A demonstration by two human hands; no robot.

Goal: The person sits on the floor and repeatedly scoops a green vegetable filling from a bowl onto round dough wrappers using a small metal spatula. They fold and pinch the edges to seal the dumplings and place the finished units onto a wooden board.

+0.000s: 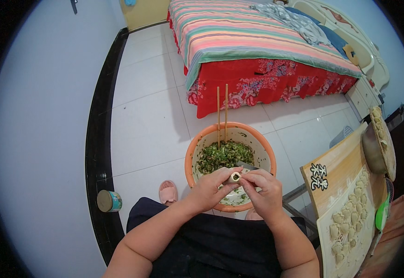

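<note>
Both hands meet over a large plastic basin (pixel 191 162) with an orange rim and a pale inside. Between their fingertips is a partly closed dumpling (pixel 234 177), its opening showing dark green filling. My left hand (pixel 215 187) grips its left side; my right hand (pixel 264 191) pinches the dough edge from the right. Below, chopped green filling (pixel 227 155) is heaped in the basin. Two long chopsticks (pixel 218 109) stand upright in it, and a flat metal utensil (pixel 246 165) lies partly hidden behind my right hand.
At my right, a wooden board (pixel 331 160) and a pale sheet bear several pale dumplings (pixel 350 220). Behind them a round tray (pixel 383 139) of dumplings rests on a metal pot (pixel 371 150). A can (pixel 109 201) stands by the left wall. Ahead is a bed (pixel 253 37).
</note>
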